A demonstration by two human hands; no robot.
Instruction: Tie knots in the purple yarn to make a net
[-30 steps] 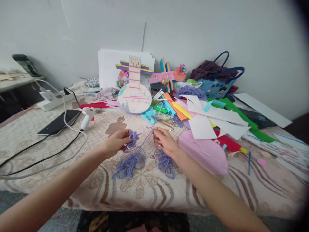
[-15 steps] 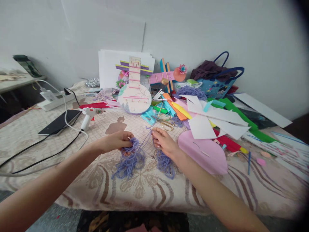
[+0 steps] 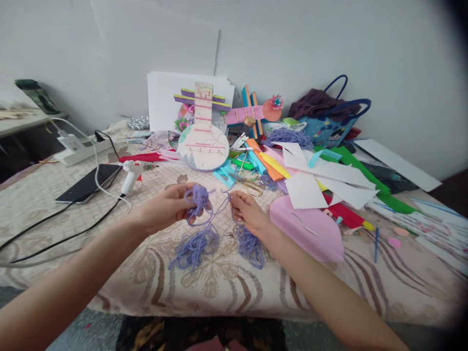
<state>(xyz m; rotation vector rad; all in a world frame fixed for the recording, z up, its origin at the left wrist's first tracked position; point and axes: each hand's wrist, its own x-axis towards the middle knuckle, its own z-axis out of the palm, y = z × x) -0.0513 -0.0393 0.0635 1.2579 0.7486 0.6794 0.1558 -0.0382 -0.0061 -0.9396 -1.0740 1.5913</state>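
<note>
A loose bunch of purple yarn (image 3: 198,199) is gripped in my left hand (image 3: 175,202), lifted a little above the cloth. Below it a tangled heap of the same yarn (image 3: 195,247) lies on the tablecloth. My right hand (image 3: 246,213) pinches a strand of yarn between thumb and fingers, and strands run across the gap between both hands. A second yarn heap (image 3: 250,247) lies just under the right hand. Gold-handled scissors (image 3: 254,189) lie beyond my right hand, partly covered by other things.
To the left are a white glue gun (image 3: 131,176), its cables and a black tablet-like slab (image 3: 88,183). A pink paper piece (image 3: 307,234) and white card scraps (image 3: 305,190) lie to the right. Behind stand a round decorated board (image 3: 203,147) and a blue bag (image 3: 321,129).
My left hand has risen slightly with a bunch of yarn, leaving the lower heap on the cloth. My right hand stays nearly where it was.
</note>
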